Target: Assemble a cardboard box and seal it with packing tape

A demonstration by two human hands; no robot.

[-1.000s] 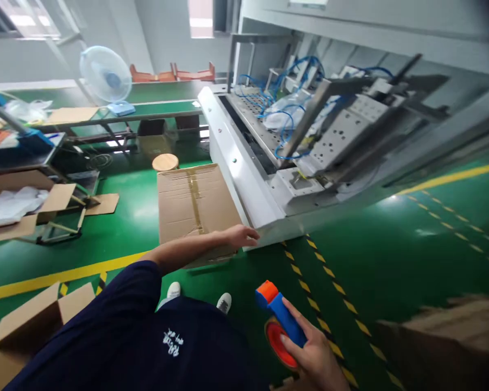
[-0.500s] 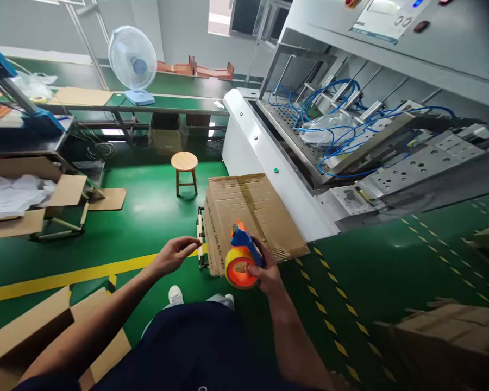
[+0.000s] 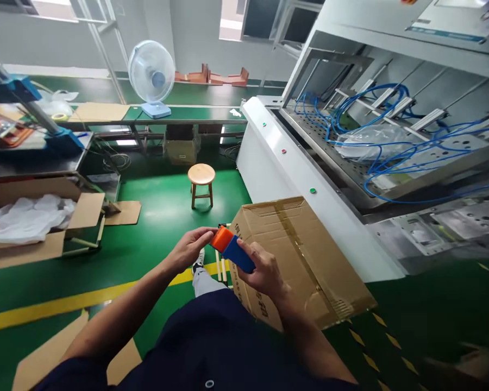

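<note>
Holding a tape gun [image 3: 232, 250] up in front of the body, the person keeps it on a slant; its long side runs from the orange end [image 3: 222, 239] at the upper left to the blue handle [image 3: 242, 258] at the lower right; the roll of tape does not show from here. The right hand [image 3: 263, 271] is nearer the handle; its grip is closed around the blue part, with the fingers wrapped over it. The left hand [image 3: 189, 251] comes in from the other side, partly open; its fingertips [image 3: 206, 234] are right by the orange end, and it is hard to tell if they touch it.

Just to the right of the tape gun lies a cardboard box [image 3: 297, 260], with brown tape [image 3: 289, 231] along its top; it sits beside a white machine [image 3: 281, 174] full of blue tubes [image 3: 391, 163]. Farther off, on the green floor [image 3: 167, 212], stands a wooden stool [image 3: 201, 175]; past it, a fan [image 3: 151, 70] stands on a green desk [image 3: 195, 115]; on the left, an open box [image 3: 85, 212] holds white cloth [image 3: 28, 222].
</note>
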